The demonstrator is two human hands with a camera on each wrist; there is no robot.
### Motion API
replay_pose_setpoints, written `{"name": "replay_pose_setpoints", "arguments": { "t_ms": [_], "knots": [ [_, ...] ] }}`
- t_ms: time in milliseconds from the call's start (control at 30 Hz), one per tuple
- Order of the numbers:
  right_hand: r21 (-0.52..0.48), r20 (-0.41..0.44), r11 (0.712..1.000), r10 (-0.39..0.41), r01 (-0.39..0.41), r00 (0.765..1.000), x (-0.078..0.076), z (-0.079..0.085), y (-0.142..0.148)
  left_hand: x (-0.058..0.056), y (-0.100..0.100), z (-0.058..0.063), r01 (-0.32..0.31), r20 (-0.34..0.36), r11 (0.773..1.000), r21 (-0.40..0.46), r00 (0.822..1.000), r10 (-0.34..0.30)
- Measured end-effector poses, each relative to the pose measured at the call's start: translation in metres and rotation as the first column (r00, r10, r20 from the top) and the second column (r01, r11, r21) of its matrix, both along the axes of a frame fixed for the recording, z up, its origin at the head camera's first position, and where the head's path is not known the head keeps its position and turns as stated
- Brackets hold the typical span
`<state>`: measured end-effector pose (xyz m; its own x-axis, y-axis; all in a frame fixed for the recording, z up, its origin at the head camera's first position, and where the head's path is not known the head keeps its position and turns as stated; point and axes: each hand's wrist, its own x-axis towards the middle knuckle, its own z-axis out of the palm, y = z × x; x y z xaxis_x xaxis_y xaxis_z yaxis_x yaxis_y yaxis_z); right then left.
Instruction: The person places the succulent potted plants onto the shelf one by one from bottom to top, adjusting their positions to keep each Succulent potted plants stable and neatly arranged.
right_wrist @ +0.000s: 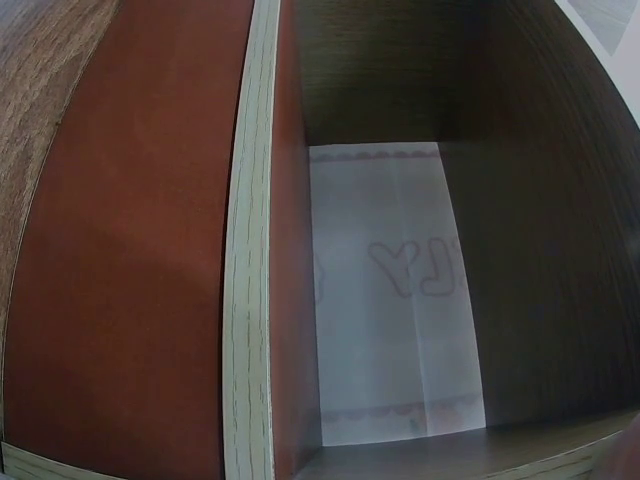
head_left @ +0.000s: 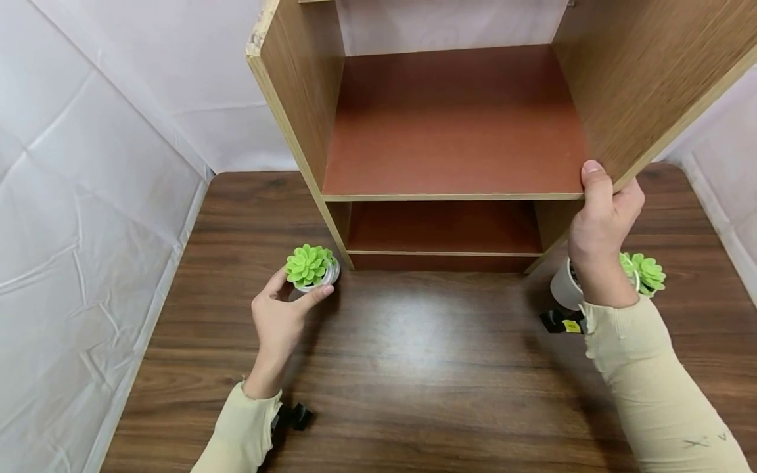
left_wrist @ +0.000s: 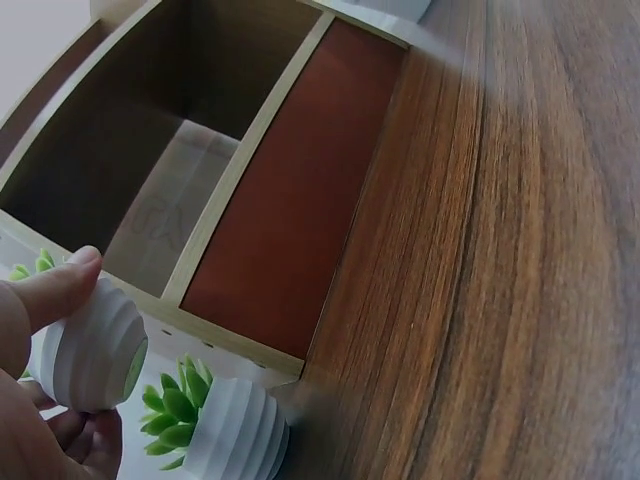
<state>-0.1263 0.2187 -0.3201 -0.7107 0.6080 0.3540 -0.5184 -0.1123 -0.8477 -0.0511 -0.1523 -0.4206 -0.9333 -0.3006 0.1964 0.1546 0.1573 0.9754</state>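
Note:
My left hand (head_left: pixel 278 322) pinches a small white ribbed pot (left_wrist: pixel 95 350) with a green artificial succulent (head_left: pixel 306 264), thumb on one side and fingers on the other. The pot is tilted in the left wrist view, its underside partly showing. A second potted succulent (left_wrist: pixel 235 430) stands close beside it, by the left foot of a wooden shelf unit (head_left: pixel 452 125); in the head view the held plant largely hides it. My right hand (head_left: pixel 600 223) grips the front edge of the unit's right side panel, thumb inside near the middle red-brown shelf and fingers curled behind.
Partly hidden behind my right forearm are a white pot (head_left: pixel 566 288) and a green succulent (head_left: pixel 647 272). The unit stands on a dark wood-grain table (head_left: pixel 414 368). White sheeting (head_left: pixel 89 197) encloses the table's left, back and right. Black camera straps are on both wrists.

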Motion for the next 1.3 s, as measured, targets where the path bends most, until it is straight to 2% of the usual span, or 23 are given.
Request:
{"name": "replay_pose_setpoints", "arguments": {
  "t_ms": [133,367,767,1300],
  "knots": [
    [0.018,-0.003,1.0,0.006,-0.006,1.0,0.001,0.0,-0.001,0.002,0.002,0.002,0.014,0.003,1.0,0.004,1.0,-0.014],
    [0.037,0.004,0.999,0.001,-0.001,1.0,0.002,0.0,0.0,0.01,0.016,0.03,0.037,0.021,0.999,-0.022,0.999,-0.036],
    [0.041,0.022,0.999,0.008,-0.009,1.0,0.0,-0.007,0.003,0.009,0.021,0.033,0.067,0.038,0.997,-0.03,0.997,-0.066],
    [0.046,0.003,0.999,0.006,-0.006,1.0,-0.001,-0.002,0.003,0.012,0.031,0.032,0.123,-0.003,0.992,-0.034,0.992,-0.123]
  ]
}}
